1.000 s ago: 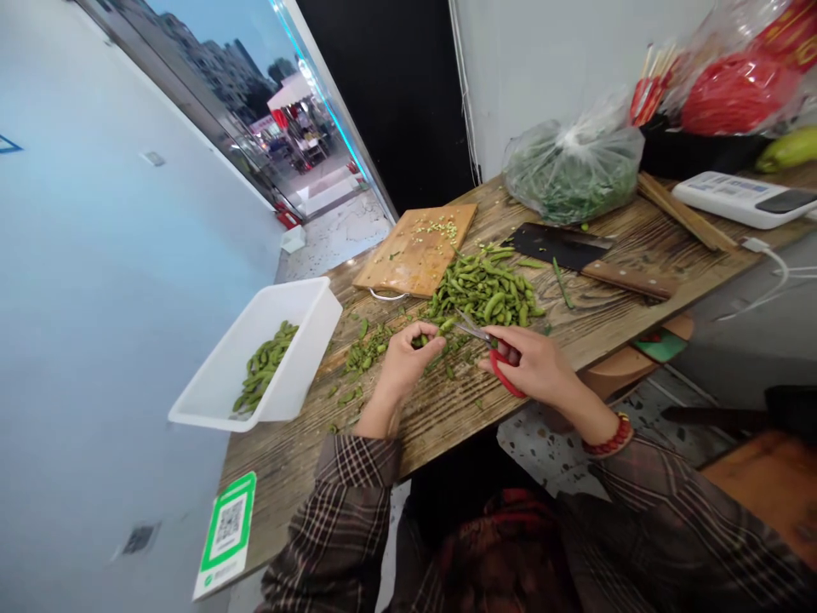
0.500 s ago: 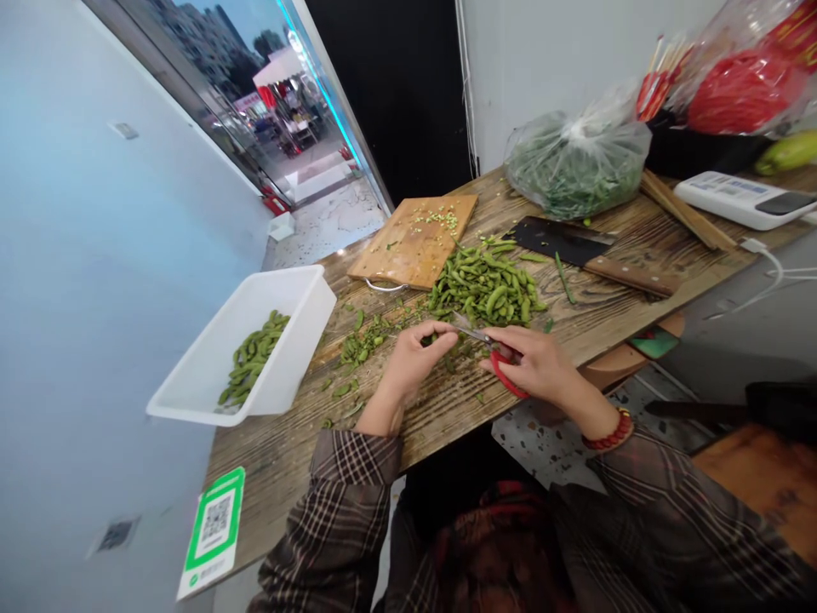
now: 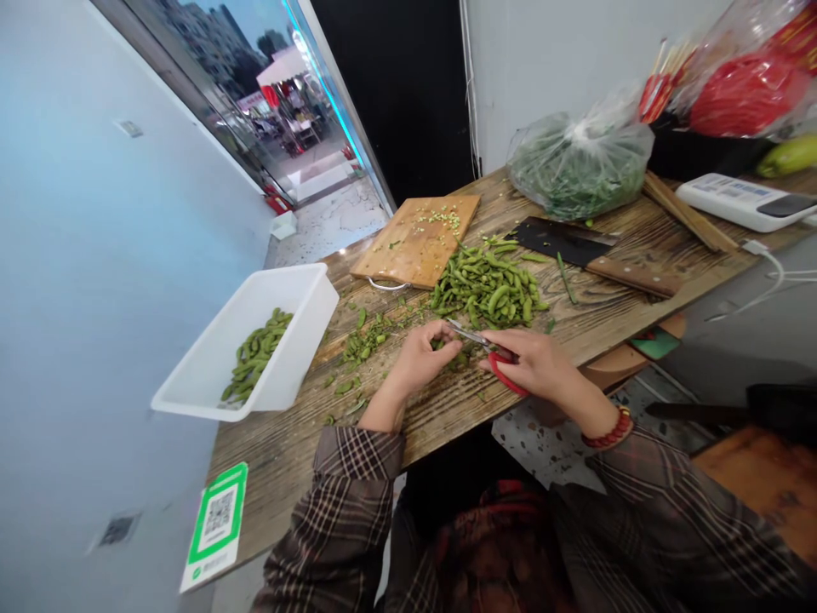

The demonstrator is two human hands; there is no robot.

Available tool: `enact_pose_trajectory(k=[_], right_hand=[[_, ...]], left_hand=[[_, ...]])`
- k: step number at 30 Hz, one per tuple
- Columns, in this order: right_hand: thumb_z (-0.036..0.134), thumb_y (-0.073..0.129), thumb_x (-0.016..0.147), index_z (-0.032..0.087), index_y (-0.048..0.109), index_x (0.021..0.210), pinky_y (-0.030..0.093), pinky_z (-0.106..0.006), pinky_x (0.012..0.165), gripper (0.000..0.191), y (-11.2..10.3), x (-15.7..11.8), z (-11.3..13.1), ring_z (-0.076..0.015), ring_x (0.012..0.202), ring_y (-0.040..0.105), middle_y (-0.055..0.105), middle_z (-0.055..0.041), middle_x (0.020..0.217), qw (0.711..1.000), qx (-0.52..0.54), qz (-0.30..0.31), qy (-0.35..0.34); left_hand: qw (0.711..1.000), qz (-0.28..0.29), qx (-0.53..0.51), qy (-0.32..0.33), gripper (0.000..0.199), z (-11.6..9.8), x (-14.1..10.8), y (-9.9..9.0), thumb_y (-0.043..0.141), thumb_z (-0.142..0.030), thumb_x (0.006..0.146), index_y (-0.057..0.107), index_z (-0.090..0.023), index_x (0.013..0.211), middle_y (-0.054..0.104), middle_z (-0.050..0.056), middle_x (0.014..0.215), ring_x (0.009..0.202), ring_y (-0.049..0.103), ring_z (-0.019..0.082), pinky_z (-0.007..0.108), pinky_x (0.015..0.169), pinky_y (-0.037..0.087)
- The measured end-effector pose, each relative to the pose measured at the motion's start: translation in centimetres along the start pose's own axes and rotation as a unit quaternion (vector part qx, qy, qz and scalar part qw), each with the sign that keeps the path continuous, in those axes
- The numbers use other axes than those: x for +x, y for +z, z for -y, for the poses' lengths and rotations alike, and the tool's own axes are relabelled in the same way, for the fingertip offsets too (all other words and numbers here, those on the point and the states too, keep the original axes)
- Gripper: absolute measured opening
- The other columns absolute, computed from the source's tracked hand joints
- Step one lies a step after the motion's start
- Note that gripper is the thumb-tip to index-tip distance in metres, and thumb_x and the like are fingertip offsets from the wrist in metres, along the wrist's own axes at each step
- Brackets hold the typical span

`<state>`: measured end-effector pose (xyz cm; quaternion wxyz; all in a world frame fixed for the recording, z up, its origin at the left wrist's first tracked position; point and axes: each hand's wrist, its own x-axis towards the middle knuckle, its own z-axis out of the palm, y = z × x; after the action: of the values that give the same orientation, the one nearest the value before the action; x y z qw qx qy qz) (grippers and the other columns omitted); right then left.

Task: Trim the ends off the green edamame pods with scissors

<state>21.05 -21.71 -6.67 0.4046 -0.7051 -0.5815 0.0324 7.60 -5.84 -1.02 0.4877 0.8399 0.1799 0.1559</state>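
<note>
My right hand grips a pair of scissors with red handles, its blades pointing left to the fingertips of my other hand. The thumb and fingers of my left hand are closed in a pinch on what looks like an edamame pod, mostly hidden by the fingers. Just beyond both hands lies a heap of green edamame pods. Left of it are small green trimmings scattered over the wooden table. More pods lie inside a white plastic tub at the table's left edge.
A wooden cutting board with chopped bits lies behind the heap. To the right are a cleaver, a bag of greens, wooden sticks and a white device with cables. A green QR card sits at the near left corner.
The scissor blades have opened slightly and lie at my left fingertips. My left hand has shifted a little to the right. The whole view has moved slightly.
</note>
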Motion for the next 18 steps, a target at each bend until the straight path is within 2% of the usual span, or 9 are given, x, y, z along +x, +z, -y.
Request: enact_pose_trajectory(k=[3, 5, 8, 11, 18], right_hand=[[0.041, 0.064, 0.083, 0.019, 0.064, 0.117, 0.049, -0.029, 0.071, 0.04, -0.1, 0.01, 0.14, -0.0188, 0.079, 0.063, 0.07, -0.0076, 0.096, 1.0, 0.015, -0.022, 0.011], [0.043, 0.063, 0.083, 0.018, 0.063, 0.118, 0.048, -0.028, 0.066, 0.042, -0.17, -0.01, 0.27, -0.0173, 0.072, 0.061, 0.067, -0.0061, 0.086, 0.999, 0.02, -0.037, 0.017], [0.045, 0.064, 0.082, 0.019, 0.062, 0.118, 0.047, -0.028, 0.061, 0.044, -0.23, -0.02, 0.42, -0.0151, 0.064, 0.056, 0.062, -0.0033, 0.078, 0.998, 0.027, -0.047, 0.022], [0.044, 0.065, 0.082, 0.02, 0.061, 0.118, 0.047, -0.027, 0.062, 0.044, -0.19, 0.01, 0.43, -0.0146, 0.064, 0.055, 0.06, -0.0026, 0.078, 0.998, 0.027, -0.046, 0.019], [0.044, 0.065, 0.082, 0.019, 0.06, 0.121, 0.046, -0.026, 0.06, 0.047, -0.1, 0.01, 0.32, -0.0153, 0.067, 0.056, 0.062, -0.0037, 0.079, 0.999, 0.027, -0.039, 0.013]], left_hand=[[0.99, -0.038, -0.119, -0.062, 0.014, 0.27, -0.17, -0.08, 0.065, -0.026, 0.075, 0.056, -0.015, 0.076, 0.05, -0.004, 0.061, 0.053, 0.041, 0.006, 0.019, 0.052, 0.031], [0.965, -0.069, -0.23, -0.103, 0.02, 0.35, -0.23, -0.22, 0.066, -0.03, 0.075, 0.053, -0.016, 0.08, 0.049, -0.005, 0.06, 0.046, 0.036, 0.005, 0.019, 0.045, 0.023], [0.929, -0.092, -0.338, -0.114, 0.028, 0.3, -0.27, -0.39, 0.072, -0.031, 0.071, 0.049, -0.017, 0.081, 0.053, -0.004, 0.062, 0.045, 0.038, 0.004, 0.017, 0.044, 0.021], [0.922, -0.092, -0.359, -0.112, 0.031, 0.21, -0.32, -0.28, 0.075, -0.03, 0.069, 0.05, -0.016, 0.082, 0.055, -0.004, 0.062, 0.046, 0.041, 0.004, 0.016, 0.044, 0.023], [0.93, -0.068, -0.343, -0.114, 0.031, 0.12, -0.53, 0.53, 0.075, -0.029, 0.069, 0.051, -0.016, 0.082, 0.057, -0.003, 0.062, 0.045, 0.042, 0.004, 0.016, 0.043, 0.024]])
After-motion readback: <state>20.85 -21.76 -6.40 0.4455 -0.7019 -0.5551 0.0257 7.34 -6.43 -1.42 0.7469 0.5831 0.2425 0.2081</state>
